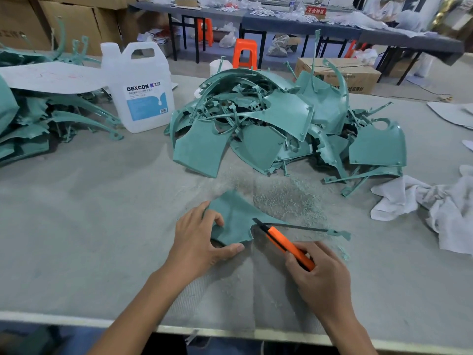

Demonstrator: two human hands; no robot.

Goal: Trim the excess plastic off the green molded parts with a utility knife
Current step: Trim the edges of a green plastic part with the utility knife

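Note:
A green molded part [236,216] lies on the grey table in front of me, with a thin arm reaching out to the right. My left hand [202,239] grips its left side, thumb under the near edge and fingers curled over the top. My right hand [320,272] holds an orange utility knife [286,244], whose blade tip touches the part's inner curved edge where the thin arm begins. Green shavings [289,198] lie scattered just beyond the part.
A large heap of green molded parts [281,124] fills the table's middle. More green parts [38,124] lie at the left under a white sheet. A white DEXCON jug [139,88] stands between them. White rags [435,206] lie at the right. The table's front edge [230,331] runs near me.

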